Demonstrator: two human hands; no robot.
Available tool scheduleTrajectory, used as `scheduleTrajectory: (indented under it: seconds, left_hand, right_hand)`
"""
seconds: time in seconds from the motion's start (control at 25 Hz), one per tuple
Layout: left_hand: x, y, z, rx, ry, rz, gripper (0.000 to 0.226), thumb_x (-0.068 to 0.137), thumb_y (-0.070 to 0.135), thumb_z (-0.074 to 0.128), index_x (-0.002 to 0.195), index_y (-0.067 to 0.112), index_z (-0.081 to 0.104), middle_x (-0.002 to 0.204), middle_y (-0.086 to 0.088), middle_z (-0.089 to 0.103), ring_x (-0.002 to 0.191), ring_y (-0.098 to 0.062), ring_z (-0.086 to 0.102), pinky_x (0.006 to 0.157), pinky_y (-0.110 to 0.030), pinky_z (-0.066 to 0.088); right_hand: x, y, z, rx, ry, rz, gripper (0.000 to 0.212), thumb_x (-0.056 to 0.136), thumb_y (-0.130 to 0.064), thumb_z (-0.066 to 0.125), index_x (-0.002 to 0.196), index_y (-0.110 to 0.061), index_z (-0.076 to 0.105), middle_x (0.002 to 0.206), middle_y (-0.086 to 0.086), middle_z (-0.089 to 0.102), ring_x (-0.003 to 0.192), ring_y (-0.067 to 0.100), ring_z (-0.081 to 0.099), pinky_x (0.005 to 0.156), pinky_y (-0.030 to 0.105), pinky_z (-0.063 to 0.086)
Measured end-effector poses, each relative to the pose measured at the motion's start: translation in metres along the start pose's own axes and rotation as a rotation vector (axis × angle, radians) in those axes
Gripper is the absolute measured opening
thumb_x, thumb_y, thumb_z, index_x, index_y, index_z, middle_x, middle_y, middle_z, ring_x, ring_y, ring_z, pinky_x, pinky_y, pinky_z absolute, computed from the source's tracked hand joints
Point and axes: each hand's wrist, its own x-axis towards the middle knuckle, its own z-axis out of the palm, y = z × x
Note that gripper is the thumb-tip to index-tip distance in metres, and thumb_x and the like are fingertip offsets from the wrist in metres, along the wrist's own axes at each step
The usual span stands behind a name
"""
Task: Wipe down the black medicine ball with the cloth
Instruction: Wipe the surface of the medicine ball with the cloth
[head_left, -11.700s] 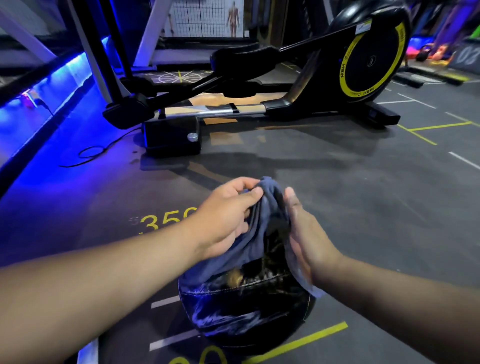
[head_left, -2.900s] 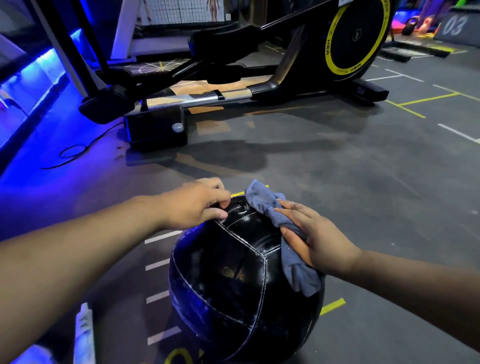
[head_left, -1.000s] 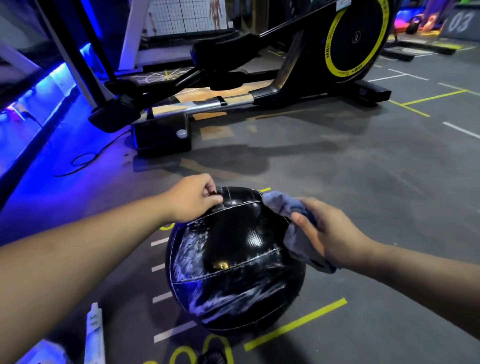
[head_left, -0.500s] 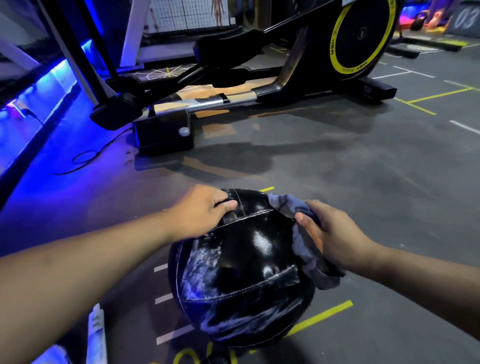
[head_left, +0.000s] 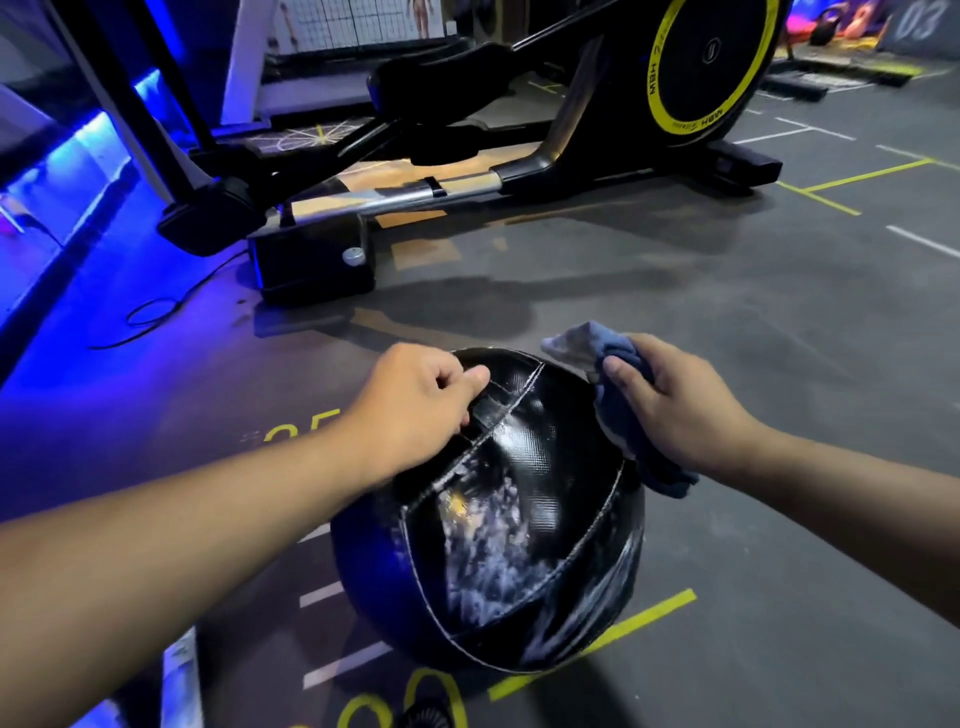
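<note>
The black medicine ball (head_left: 511, 530) sits on the gym floor in front of me, shiny, with white stitched seams and wet streaks on its near face. My left hand (head_left: 415, 410) grips a strap or seam at the ball's upper left. My right hand (head_left: 675, 410) holds the bunched blue-grey cloth (head_left: 597, 348) against the ball's upper right side; one end of the cloth sticks up past my fingers and another hangs below my palm.
A black elliptical trainer (head_left: 519, 171) with a yellow-ringed flywheel stands just beyond the ball. A cable (head_left: 150, 317) lies on the blue-lit floor at left. A white bottle-like object (head_left: 182, 675) lies at lower left. Yellow and white floor lines surround the ball.
The ball has turned under my hands, showing a different seam pattern. My right hand with the cloth has slid up to the ball's upper right. My left hand still grips the top.
</note>
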Motion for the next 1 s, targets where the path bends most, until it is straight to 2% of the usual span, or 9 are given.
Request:
scheduleTrajectory:
  seconds: [0.12,0.2,0.28,0.36,0.48,0.6,0.76,0.88,1.0]
  left_hand:
    - [-0.008,-0.017,0.007,-0.157,-0.151,-0.158,0.039,0.094,0.028,0.060,0.061,0.007,0.060,0.057,-0.003,0.065,0.039,0.000,0.053,0.044,-0.015,0.041]
    - [-0.007,-0.035,-0.003,-0.050,-0.191,-0.075,0.040,0.095,0.033,0.059,0.060,0.014,0.055,0.059,-0.001,0.061,0.039,0.001,0.047,0.042,-0.014,0.037]
    - [0.000,-0.055,-0.018,0.237,-0.162,0.170,0.036,0.090,0.048,0.055,0.068,0.020,0.054,0.067,0.006,0.056,0.053,-0.002,0.050,0.055,-0.025,0.045]
    - [0.004,-0.072,-0.034,0.265,-0.174,0.264,0.026,0.083,0.054,0.054,0.099,0.033,0.058,0.096,0.016,0.056,0.082,0.002,0.057,0.079,-0.033,0.051]
    - [0.007,-0.088,-0.049,0.250,-0.426,0.332,0.051,0.095,0.033,0.056,0.142,0.044,0.040,0.149,0.017,0.039,0.137,0.001,0.036,0.115,-0.023,0.028]
    - [0.011,-0.094,-0.058,0.354,-0.689,0.266,0.064,0.097,0.035,0.054,0.146,0.054,0.018,0.158,0.028,0.007,0.144,0.008,0.002,0.117,-0.018,0.007]
    - [0.025,-0.104,-0.052,0.456,-0.678,0.290,0.060,0.101,0.039,0.042,0.145,0.057,0.004,0.158,0.030,-0.003,0.147,0.002,-0.001,0.119,-0.028,0.012]
    - [0.036,-0.107,-0.044,0.492,-0.602,0.288,0.057,0.103,0.038,0.038,0.151,0.045,0.009,0.161,0.020,0.002,0.149,-0.004,0.008,0.120,-0.029,0.018]
    - [0.043,-0.109,-0.043,0.391,-0.541,0.271,0.059,0.095,0.030,0.046,0.151,0.030,0.026,0.161,0.007,0.016,0.146,-0.012,0.025,0.118,-0.027,0.022]
  right_hand:
    - [0.003,0.003,0.016,-0.075,-0.094,-0.019,0.021,0.096,-0.030,0.052,0.099,-0.011,0.061,0.090,0.000,0.065,0.086,0.021,0.058,0.074,0.032,0.041]
    - [-0.002,0.001,0.029,-0.041,-0.163,-0.077,0.018,0.096,-0.026,0.052,0.102,-0.012,0.062,0.096,0.002,0.066,0.092,0.021,0.059,0.080,0.028,0.042]
    - [-0.003,-0.004,0.039,-0.028,-0.176,-0.155,0.020,0.096,-0.022,0.053,0.112,-0.014,0.062,0.105,0.000,0.065,0.098,0.014,0.057,0.083,0.019,0.038]
    - [0.003,-0.011,0.046,-0.012,-0.183,-0.166,0.019,0.096,-0.023,0.053,0.111,-0.016,0.062,0.103,-0.001,0.064,0.097,0.012,0.056,0.082,0.017,0.038]
    - [0.014,-0.018,0.056,0.001,-0.187,-0.117,0.010,0.095,-0.025,0.054,0.100,-0.020,0.061,0.094,-0.005,0.064,0.089,0.009,0.056,0.073,0.011,0.037]
    - [0.029,-0.016,0.061,0.008,-0.221,-0.008,0.013,0.095,-0.031,0.052,0.102,-0.024,0.061,0.097,-0.007,0.066,0.092,0.012,0.058,0.075,0.020,0.036]
    - [0.037,-0.025,0.074,0.043,-0.192,0.132,0.015,0.093,-0.031,0.052,0.103,-0.026,0.063,0.099,-0.007,0.065,0.095,0.015,0.059,0.078,0.022,0.037]
    - [0.012,-0.038,0.087,-0.080,-0.113,-0.254,0.031,0.088,-0.031,0.051,0.108,-0.012,0.064,0.113,0.005,0.065,0.110,0.025,0.058,0.093,0.030,0.042]
    - [-0.018,-0.045,0.100,-0.236,-0.259,-0.680,0.043,0.086,-0.029,0.058,0.124,-0.010,0.063,0.137,0.010,0.056,0.135,0.030,0.043,0.113,0.045,0.031]
